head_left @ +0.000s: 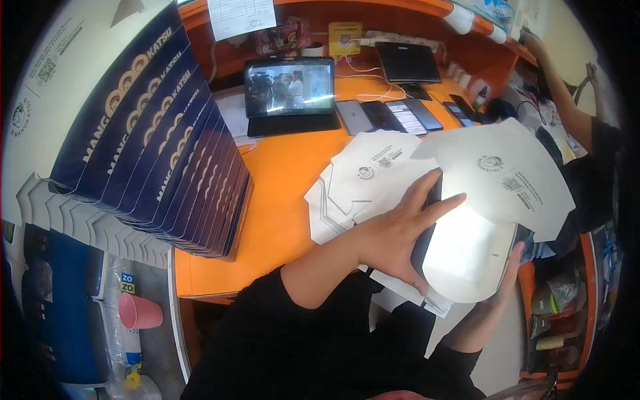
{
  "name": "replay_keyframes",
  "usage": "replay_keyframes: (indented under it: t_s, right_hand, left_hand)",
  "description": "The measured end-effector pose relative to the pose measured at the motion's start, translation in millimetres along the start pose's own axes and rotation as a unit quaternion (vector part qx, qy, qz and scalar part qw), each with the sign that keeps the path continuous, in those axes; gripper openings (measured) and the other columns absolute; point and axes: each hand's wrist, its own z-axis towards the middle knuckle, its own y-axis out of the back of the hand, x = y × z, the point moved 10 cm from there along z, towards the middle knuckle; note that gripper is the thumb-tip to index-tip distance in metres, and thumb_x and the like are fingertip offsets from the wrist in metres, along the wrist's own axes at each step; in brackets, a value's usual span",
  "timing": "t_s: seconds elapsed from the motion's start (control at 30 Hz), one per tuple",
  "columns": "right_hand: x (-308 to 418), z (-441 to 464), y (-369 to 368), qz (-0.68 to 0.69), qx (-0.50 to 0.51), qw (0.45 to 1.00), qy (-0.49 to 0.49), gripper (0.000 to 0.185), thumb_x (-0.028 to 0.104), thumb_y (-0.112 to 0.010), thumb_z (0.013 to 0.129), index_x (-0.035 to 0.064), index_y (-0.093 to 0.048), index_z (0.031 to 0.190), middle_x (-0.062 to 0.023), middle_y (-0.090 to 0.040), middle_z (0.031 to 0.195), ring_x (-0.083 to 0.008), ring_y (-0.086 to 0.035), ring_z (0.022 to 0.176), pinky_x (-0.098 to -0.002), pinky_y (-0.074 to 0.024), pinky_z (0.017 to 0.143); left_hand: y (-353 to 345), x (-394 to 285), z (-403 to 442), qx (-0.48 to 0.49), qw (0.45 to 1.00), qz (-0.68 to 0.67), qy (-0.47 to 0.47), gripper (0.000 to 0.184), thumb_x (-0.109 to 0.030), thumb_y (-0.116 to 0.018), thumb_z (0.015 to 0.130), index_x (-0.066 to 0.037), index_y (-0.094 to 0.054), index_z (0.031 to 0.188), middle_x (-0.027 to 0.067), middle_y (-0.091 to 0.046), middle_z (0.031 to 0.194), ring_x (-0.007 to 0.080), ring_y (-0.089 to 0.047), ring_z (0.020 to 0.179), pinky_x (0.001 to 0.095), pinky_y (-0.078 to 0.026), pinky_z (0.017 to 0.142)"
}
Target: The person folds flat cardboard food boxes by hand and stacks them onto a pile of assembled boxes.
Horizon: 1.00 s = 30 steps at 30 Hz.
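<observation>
A paper food box (460,257), white inside with dark outer walls, is between my two hands; its printed lid flap (503,170) stands open to the upper right. My left hand (403,230) grips the left wall, fingers spread over the rim and thumb low near the front end. At the right wall, my right hand (497,297) holds the box from outside, its palm partly hidden. Beside and beneath the box lie flat white box blanks (360,183) with printed logos. To the left rises a tall stack of nested dark blue boxes (160,133) with white lids.
On the orange table (280,187) stand a tablet (290,90) showing video and several phones (407,117). A black device (408,63) sits behind, with white cables. A pink cup (140,311) is at lower left. Another person's arm (560,87) reaches in at upper right.
</observation>
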Motion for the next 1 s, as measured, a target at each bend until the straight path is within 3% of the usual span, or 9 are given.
replay_keyframes:
  t_s: [0.13,0.17,0.2,0.3,0.5,0.7,0.83,0.93,1.0]
  right_hand:
    - [16,-20,-29,0.032,0.185,0.978,0.091,0.078,0.052,-0.051,0.096,-0.0009,-0.03,0.149,-0.0139,-0.042,0.147,-0.0247,-0.045,0.132,-0.0398,-0.0364,0.109]
    - [6,-19,-12,-0.032,0.121,0.991,0.047,0.082,0.051,-0.056,0.093,-0.0002,-0.028,0.15,-0.0134,-0.04,0.148,-0.0245,-0.043,0.133,-0.0401,-0.0348,0.11]
    - [2,-20,1,-0.097,0.056,0.994,0.003,0.087,0.05,-0.061,0.09,0.0004,-0.025,0.151,-0.0129,-0.038,0.149,-0.0242,-0.042,0.134,-0.0403,-0.0333,0.111]
    - [20,-23,-34,-0.24,0.07,0.967,0.046,0.098,0.044,-0.073,0.082,0.002,-0.021,0.153,-0.012,-0.035,0.151,-0.0231,-0.04,0.135,-0.0387,-0.0312,0.112]
    - [30,-21,-71,-0.237,0.036,0.962,0.133,0.105,0.031,-0.079,0.08,0.0047,-0.012,0.156,-0.0132,-0.034,0.151,-0.0226,-0.041,0.132,-0.0341,-0.0327,0.109]
    - [40,-25,-68,-0.265,0.011,0.954,0.143,0.112,0.043,-0.082,0.075,0.0025,-0.015,0.155,-0.0154,-0.036,0.148,-0.0246,-0.041,0.132,-0.0346,-0.0328,0.109]
    - [41,-34,-67,-0.248,0.05,0.958,0.135,0.107,0.046,-0.077,0.08,0.0041,-0.014,0.155,-0.0142,-0.034,0.15,-0.025,-0.04,0.133,-0.0351,-0.0306,0.111]
    - [53,-32,-52,-0.285,0.006,0.945,0.157,0.101,0.053,-0.069,0.084,0.0058,-0.014,0.155,-0.0129,-0.031,0.153,-0.0247,-0.034,0.138,-0.0385,-0.0277,0.113]
    - [78,-34,-53,-0.359,-0.055,0.9,0.241,0.098,0.058,-0.065,0.085,0.0067,-0.019,0.155,-0.0133,-0.027,0.155,-0.0274,-0.031,0.14,-0.0414,-0.0252,0.114]
  left_hand:
    - [6,15,0,-0.043,0.997,-0.065,0.026,0.147,-0.045,-0.097,0.043,-0.016,-0.005,0.155,0.0265,-0.004,0.155,0.0447,-0.008,0.146,0.0511,-0.021,0.118]
    - [9,21,-1,-0.056,0.994,-0.09,0.035,0.15,-0.047,-0.097,0.042,-0.013,-0.004,0.155,0.0266,-0.003,0.155,0.0438,-0.007,0.146,0.0506,-0.019,0.118]
    - [11,21,-1,-0.061,0.993,-0.098,0.021,0.147,-0.048,-0.095,0.05,-0.009,0.001,0.154,0.0258,-0.003,0.156,0.0414,-0.008,0.147,0.0487,-0.017,0.118]
    - [12,20,-4,-0.064,0.995,-0.077,0.026,0.139,-0.048,-0.09,0.061,-0.008,0.006,0.154,0.0274,-0.002,0.156,0.0431,-0.008,0.146,0.0479,-0.015,0.119]
    - [8,25,-2,-0.052,0.996,-0.04,0.056,0.131,-0.039,-0.083,0.074,-0.006,0.018,0.15,0.0321,0.001,0.156,0.0448,-0.007,0.146,0.049,-0.013,0.118]
    - [7,20,-4,-0.043,0.996,-0.069,0.048,0.135,-0.034,-0.084,0.074,-0.008,0.027,0.147,0.0338,0.001,0.155,0.0445,-0.007,0.146,0.0487,-0.014,0.118]
    - [10,15,-4,-0.046,0.995,-0.085,0.01,0.142,-0.036,-0.089,0.066,-0.007,0.023,0.148,0.0328,-0.002,0.155,0.045,-0.009,0.146,0.0478,-0.015,0.119]
    - [11,8,-4,-0.08,0.995,-0.066,0.004,0.15,-0.041,-0.095,0.053,-0.002,0.013,0.149,0.0305,-0.01,0.151,0.0476,-0.015,0.142,0.0474,-0.02,0.118]
    - [13,5,-6,-0.129,0.991,0.016,0.017,0.152,-0.045,-0.096,0.051,-0.003,0.013,0.149,0.0314,-0.012,0.15,0.0488,-0.015,0.141,0.0492,-0.02,0.118]
